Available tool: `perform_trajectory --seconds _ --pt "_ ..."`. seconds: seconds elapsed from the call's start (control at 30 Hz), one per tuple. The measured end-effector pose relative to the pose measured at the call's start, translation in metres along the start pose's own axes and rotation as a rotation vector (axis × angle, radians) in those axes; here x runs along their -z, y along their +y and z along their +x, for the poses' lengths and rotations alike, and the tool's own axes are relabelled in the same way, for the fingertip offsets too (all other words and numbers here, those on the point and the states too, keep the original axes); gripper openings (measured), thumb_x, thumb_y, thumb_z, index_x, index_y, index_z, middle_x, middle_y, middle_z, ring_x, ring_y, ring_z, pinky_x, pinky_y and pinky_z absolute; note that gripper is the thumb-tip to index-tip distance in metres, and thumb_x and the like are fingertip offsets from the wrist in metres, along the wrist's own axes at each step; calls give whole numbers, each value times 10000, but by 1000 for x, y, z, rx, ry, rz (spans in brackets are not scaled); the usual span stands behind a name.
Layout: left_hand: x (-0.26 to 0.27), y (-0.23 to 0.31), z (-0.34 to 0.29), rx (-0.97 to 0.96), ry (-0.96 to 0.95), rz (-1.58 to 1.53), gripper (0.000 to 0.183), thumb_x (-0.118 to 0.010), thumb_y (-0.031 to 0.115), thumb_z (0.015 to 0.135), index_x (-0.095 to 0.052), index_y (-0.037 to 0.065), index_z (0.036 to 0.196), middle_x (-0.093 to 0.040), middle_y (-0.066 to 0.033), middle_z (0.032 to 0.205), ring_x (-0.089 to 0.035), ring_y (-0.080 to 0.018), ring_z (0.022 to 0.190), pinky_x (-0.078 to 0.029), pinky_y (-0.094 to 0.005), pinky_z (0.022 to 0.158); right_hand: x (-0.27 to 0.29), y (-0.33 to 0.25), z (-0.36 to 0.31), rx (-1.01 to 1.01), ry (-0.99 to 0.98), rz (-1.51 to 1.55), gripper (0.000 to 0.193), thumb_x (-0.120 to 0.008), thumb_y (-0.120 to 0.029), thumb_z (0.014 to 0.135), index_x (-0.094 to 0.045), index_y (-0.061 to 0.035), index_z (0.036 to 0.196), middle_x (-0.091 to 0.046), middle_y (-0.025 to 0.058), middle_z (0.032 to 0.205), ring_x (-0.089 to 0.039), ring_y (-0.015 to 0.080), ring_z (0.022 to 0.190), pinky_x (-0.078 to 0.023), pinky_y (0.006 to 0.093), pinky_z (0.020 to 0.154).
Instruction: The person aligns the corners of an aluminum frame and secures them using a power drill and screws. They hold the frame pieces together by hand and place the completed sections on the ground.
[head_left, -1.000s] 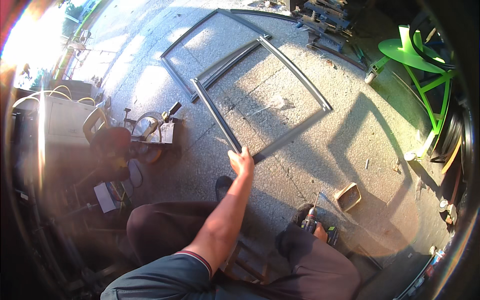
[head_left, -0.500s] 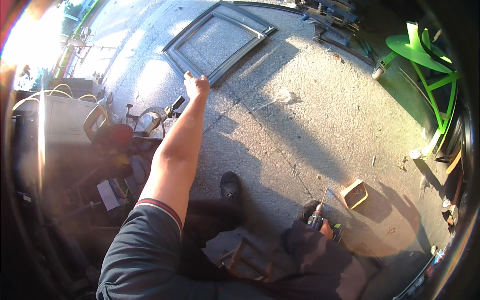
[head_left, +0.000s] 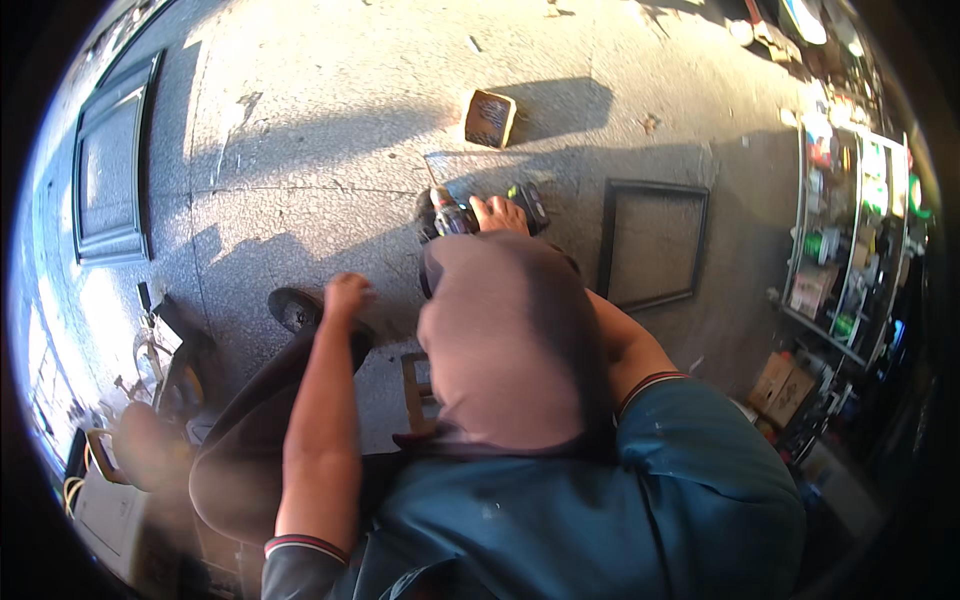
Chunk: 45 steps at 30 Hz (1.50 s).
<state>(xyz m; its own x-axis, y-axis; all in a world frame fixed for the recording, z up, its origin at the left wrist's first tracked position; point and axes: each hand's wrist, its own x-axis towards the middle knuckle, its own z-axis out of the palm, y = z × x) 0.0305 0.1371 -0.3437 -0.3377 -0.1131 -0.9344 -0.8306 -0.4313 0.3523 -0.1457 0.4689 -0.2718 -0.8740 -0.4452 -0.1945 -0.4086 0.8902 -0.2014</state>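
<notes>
Low over the floor, beyond my bent right knee, my right hand [head_left: 500, 213] is wrapped around the grip of a cordless drill [head_left: 452, 217]. A long thin bit points from the drill toward the far side, and the battery end sticks out to the right of my fingers. My knee hides part of the drill's lower side. My left hand [head_left: 347, 297] hangs in the air beside my left shoe [head_left: 296, 311], fingers loosely bent and slightly apart, with nothing visible in it. Just beyond the drill stands a small square yellowish container [head_left: 489, 119] with small dark pieces inside.
A dark rectangular frame [head_left: 608, 245] lies on the floor to the right. Another grey frame [head_left: 146, 160] lies at the far left. Shelving [head_left: 850, 240] with mixed goods and a cardboard box [head_left: 780, 388] stand at the right. A saw-like machine [head_left: 160, 350] is at the lower left.
My left hand has come away from the grey frame and back toward my body. The view has swung right, bringing the shelving and second frame into sight. The drill stays in my right hand.
</notes>
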Motion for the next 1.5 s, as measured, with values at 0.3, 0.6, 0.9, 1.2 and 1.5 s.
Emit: perform_trajectory --seconds 0.3,0.6,0.9,1.2,1.5 --pt "-32 -40 -69 12 -41 432 257 -620 191 948 -688 0 1106 -727 -126 950 -706 -219 791 -579 -362 678 -8 145 -136 -1016 197 310 389 -665 -152 866 -653 -16 1230 -654 238 1218 -619 411 1166 -497 483 1006" --pt "-12 76 -175 -196 354 574 293 -645 210 951 -689 -9 1141 -729 -104 963 -695 -190 820 -573 -342 712 -52 265 -222 -1304 -228 465 672 -751 -317 906 -505 8 1441 -613 244 1378 -591 412 1282 -479 504 1064" --pt "9 46 -183 -251 295 426 258 -635 118 959 -628 -27 1172 -699 -110 961 -683 -169 811 -571 -313 662 -9 212 -194 -1210 -426 464 609 -830 -271 817 -604 55 1279 -631 277 1328 -623 407 1245 -512 476 1004" --pt "-24 47 -191 -287 212 296 288 -631 188 985 -619 7 1209 -694 -117 1010 -690 -194 812 -589 -342 707 34 171 -183 -978 66 795 288 -716 -227 893 -556 4 953 -671 156 827 -711 309 672 -547 441 656" --pt "-50 60 -204 -363 101 156 365 -580 263 1027 -580 0 1282 -700 -126 1111 -716 -231 930 -562 -363 828 157 166 -136 -583 340 292 342 -701 -313 950 -578 -7 1042 -695 281 966 -683 487 902 -520 557 763"
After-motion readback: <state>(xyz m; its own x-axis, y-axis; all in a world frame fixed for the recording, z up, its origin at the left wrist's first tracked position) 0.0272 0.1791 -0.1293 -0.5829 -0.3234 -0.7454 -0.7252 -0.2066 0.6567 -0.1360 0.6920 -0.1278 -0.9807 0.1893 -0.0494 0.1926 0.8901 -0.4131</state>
